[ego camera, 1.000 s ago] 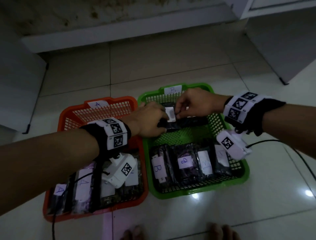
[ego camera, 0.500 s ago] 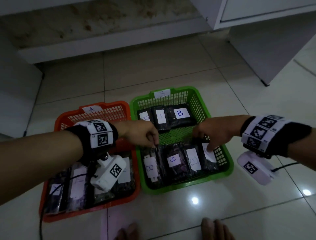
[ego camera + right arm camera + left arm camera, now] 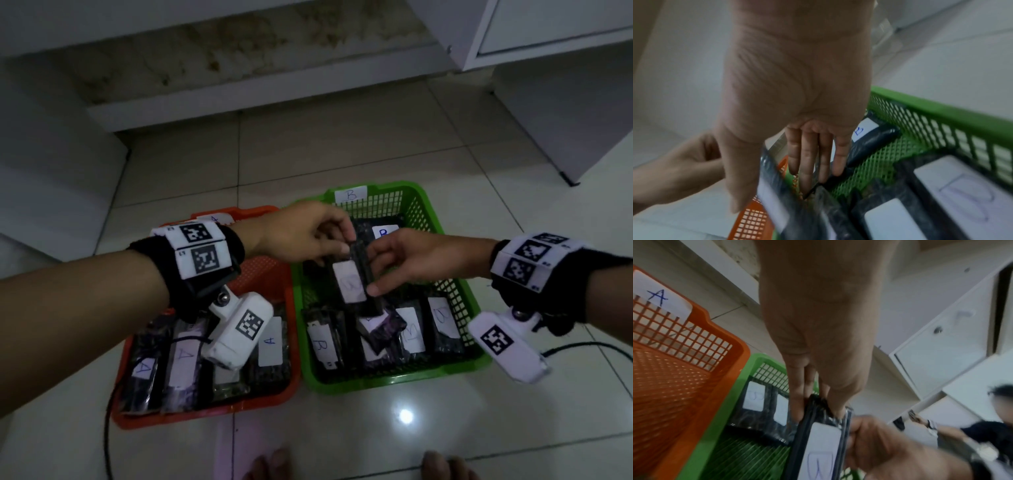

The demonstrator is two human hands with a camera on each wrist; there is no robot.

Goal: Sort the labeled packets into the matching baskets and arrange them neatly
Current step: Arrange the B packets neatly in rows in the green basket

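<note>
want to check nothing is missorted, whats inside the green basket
The green basket, tagged B, holds dark packets with white labels; the readable ones say B. Both hands hold another B packet above it, hiding part of the middle and far row.

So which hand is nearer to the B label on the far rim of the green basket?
Left. The left hand pinches the held packet just below the B label; the right hand holds the packet's side, nearer the person.
</note>
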